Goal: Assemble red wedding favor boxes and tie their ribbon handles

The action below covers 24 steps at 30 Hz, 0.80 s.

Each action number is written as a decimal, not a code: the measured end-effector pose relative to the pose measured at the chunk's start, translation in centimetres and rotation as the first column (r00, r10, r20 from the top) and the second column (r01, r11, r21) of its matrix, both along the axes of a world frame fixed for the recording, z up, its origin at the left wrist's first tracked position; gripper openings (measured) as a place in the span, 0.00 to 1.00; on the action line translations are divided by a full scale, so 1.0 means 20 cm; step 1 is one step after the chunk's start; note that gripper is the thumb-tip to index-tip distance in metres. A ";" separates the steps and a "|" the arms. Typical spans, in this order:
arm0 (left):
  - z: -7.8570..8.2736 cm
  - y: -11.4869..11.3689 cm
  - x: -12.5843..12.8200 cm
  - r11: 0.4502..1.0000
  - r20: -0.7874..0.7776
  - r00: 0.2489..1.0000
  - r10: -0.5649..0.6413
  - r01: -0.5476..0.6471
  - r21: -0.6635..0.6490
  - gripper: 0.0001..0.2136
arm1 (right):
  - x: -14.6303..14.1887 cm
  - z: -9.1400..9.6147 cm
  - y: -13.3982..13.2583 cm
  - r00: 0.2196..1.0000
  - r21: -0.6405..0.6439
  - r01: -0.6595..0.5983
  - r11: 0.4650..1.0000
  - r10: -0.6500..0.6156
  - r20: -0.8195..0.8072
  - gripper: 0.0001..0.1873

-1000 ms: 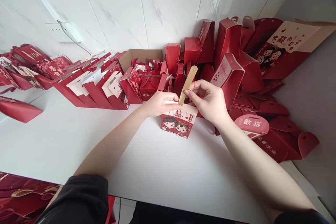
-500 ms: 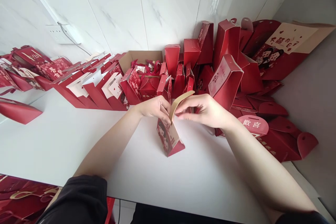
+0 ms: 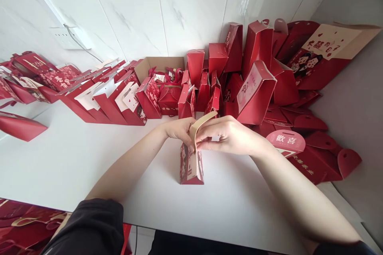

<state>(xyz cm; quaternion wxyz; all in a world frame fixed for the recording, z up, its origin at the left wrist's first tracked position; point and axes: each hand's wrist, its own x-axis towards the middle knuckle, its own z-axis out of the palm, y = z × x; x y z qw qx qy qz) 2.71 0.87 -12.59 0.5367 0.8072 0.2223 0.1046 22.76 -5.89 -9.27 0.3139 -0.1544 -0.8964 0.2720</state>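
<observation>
Left hand [image 3: 179,129]: pinched on the lower end of the tan strip [image 3: 204,120], at the top of the red box [image 3: 191,167].
Right hand [image 3: 229,135]: fingers closed on the same strip (it bows upward between both hands).
Box position: upright on the white worktop [image 3: 89,155], near centre.
Far side: folded red boxes [image 3: 257,87] piled against the tiled wall.

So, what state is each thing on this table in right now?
Small red box: upright on the table, top pinched by left hand.
Tan strip: bent over, held by right hand.
Cardboard carton: open.
Row of red boxes: leaning, tops open.
Flat red boxes: lying flat, piled.
</observation>
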 end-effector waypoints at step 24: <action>0.30 -0.24 0.00 0.819 -0.127 0.903 0.410 -0.303 0.487 0.10 | 0.07 0.05 0.00 0.823 -0.068 0.565 0.822 -0.557 0.113 0.05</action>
